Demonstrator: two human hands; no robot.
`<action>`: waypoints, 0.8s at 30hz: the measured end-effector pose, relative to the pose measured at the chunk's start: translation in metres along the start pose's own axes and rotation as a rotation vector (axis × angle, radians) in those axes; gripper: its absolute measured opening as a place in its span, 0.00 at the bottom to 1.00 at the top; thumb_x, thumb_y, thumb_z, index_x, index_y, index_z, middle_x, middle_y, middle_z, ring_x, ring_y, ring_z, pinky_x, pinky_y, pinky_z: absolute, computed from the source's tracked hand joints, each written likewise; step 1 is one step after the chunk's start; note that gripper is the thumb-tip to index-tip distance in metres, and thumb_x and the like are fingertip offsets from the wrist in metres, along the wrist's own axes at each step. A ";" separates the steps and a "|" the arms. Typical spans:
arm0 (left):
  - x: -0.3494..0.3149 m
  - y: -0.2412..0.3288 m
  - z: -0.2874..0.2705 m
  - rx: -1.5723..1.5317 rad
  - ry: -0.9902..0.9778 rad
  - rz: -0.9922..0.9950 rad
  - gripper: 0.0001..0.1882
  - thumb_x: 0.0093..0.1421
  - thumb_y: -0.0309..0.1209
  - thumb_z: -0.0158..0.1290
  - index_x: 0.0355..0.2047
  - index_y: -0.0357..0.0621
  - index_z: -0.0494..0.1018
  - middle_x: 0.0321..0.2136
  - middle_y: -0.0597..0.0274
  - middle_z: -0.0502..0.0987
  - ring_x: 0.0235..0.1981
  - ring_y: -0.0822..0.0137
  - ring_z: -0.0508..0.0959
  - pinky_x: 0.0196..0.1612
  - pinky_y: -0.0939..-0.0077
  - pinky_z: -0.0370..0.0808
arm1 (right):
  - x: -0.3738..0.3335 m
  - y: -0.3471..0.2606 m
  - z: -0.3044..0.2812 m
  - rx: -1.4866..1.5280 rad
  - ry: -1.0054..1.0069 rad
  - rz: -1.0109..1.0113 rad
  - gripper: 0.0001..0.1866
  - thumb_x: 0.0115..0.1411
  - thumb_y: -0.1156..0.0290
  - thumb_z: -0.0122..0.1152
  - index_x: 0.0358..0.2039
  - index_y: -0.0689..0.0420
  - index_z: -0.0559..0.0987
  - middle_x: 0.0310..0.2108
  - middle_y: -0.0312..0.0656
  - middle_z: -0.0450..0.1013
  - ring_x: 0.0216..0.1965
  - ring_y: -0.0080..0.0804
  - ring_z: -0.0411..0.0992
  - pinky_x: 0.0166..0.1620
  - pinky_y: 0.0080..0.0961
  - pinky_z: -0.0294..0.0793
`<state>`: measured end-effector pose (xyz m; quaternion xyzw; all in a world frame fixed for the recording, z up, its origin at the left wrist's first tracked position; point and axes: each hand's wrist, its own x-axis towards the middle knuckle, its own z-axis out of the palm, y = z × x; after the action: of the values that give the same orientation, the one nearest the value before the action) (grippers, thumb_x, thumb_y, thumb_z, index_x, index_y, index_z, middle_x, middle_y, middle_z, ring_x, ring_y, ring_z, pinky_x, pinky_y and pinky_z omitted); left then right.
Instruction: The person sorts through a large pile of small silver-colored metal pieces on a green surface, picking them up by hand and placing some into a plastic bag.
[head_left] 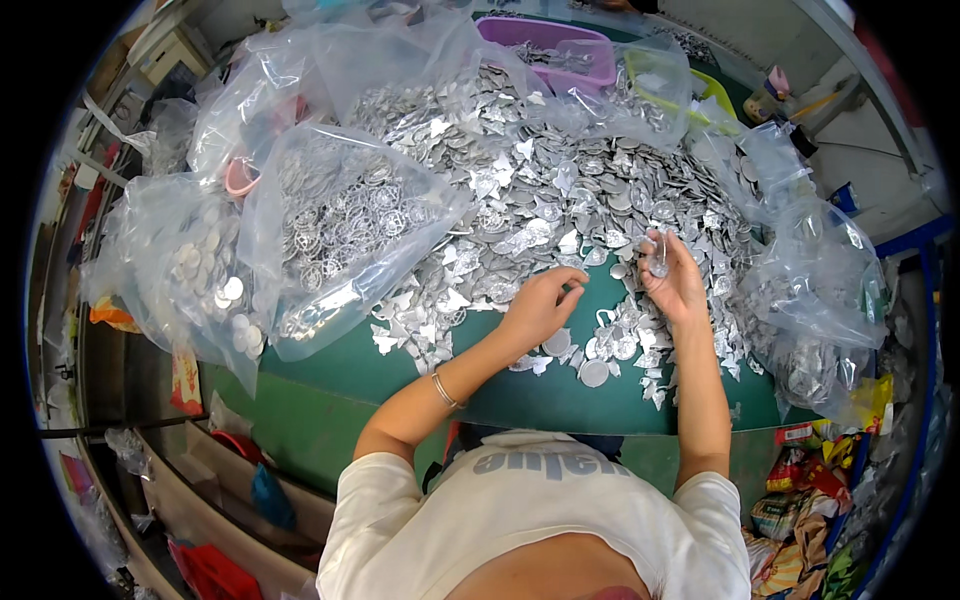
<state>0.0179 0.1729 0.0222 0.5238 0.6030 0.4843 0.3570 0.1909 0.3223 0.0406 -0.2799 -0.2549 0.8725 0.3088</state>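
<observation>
A large heap of flat silver metal pieces [520, 180], some round and some irregular, covers much of the green table [400, 385]. My right hand [675, 285] is raised at the heap's near right side, its fingers closed on a small shiny silver metal piece [658, 266]. To its left, my left hand [545, 303] hovers just over the near edge of the heap with curled fingers; whatever they may hold is hidden. Between and below my hands lie loose round silver discs [593, 373] and jagged silver pieces.
Clear plastic bags with ring-shaped silver pieces [350, 215] and plain discs [235, 290] stand at the left. Another clear bag [815, 290] sits at the right. At the back are a purple basket [610, 65] and a yellow-green one [715, 90]. Colourful packets [800, 480] are lower right.
</observation>
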 end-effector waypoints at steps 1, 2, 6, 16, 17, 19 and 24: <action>0.004 -0.002 0.003 0.015 0.006 0.014 0.08 0.56 0.23 0.50 0.37 0.36 0.71 0.27 0.61 0.76 0.21 0.77 0.72 0.24 0.83 0.69 | 0.002 0.001 -0.003 0.049 -0.041 0.047 0.17 0.61 0.56 0.49 0.39 0.58 0.70 0.29 0.39 0.67 0.27 0.33 0.69 0.27 0.22 0.73; 0.009 -0.005 0.007 -0.031 0.008 -0.003 0.08 0.56 0.23 0.50 0.37 0.36 0.72 0.27 0.61 0.76 0.21 0.76 0.73 0.24 0.83 0.69 | 0.004 0.006 -0.001 0.086 -0.064 0.043 0.18 0.61 0.55 0.49 0.38 0.58 0.70 0.27 0.39 0.67 0.28 0.33 0.69 0.28 0.23 0.74; 0.015 -0.016 0.015 -0.136 0.055 -0.081 0.09 0.57 0.24 0.49 0.39 0.36 0.71 0.30 0.59 0.77 0.24 0.74 0.75 0.27 0.82 0.71 | 0.025 0.001 0.008 -0.131 0.033 -0.076 0.15 0.62 0.60 0.47 0.38 0.59 0.71 0.25 0.38 0.67 0.27 0.31 0.68 0.27 0.22 0.73; 0.013 -0.021 0.002 -1.582 -0.120 -0.500 0.25 0.63 0.47 0.39 0.52 0.40 0.61 0.48 0.53 0.67 0.53 0.62 0.66 0.50 0.63 0.70 | -0.007 0.066 0.071 -1.710 -0.335 -0.757 0.19 0.50 0.71 0.60 0.43 0.61 0.70 0.34 0.42 0.68 0.35 0.29 0.70 0.36 0.26 0.71; 0.012 -0.026 0.003 -1.551 -0.048 -0.525 0.24 0.63 0.46 0.40 0.50 0.40 0.62 0.47 0.53 0.68 0.51 0.62 0.68 0.49 0.65 0.70 | -0.007 0.061 0.074 -1.608 -0.333 -0.606 0.20 0.49 0.72 0.61 0.43 0.60 0.71 0.34 0.41 0.69 0.37 0.30 0.69 0.37 0.26 0.70; 0.012 0.002 -0.003 -1.487 0.082 -0.643 0.19 0.63 0.43 0.43 0.43 0.39 0.66 0.33 0.59 0.70 0.33 0.69 0.72 0.35 0.76 0.73 | -0.006 0.043 0.076 -1.392 -0.312 -0.312 0.21 0.46 0.72 0.64 0.42 0.60 0.72 0.33 0.40 0.69 0.39 0.30 0.68 0.38 0.25 0.69; 0.007 -0.052 0.004 -1.633 -0.321 -0.458 0.14 0.63 0.38 0.43 0.38 0.38 0.67 0.18 0.66 0.63 0.18 0.76 0.61 0.19 0.85 0.59 | 0.060 0.011 0.022 -1.762 0.237 -1.079 0.12 0.49 0.74 0.60 0.35 0.63 0.75 0.32 0.48 0.70 0.35 0.45 0.68 0.41 0.34 0.67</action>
<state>0.0051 0.1813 -0.0279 0.0308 0.0990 0.6026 0.7913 0.1330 0.3498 0.0294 -0.3390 -0.8614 0.0901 0.3673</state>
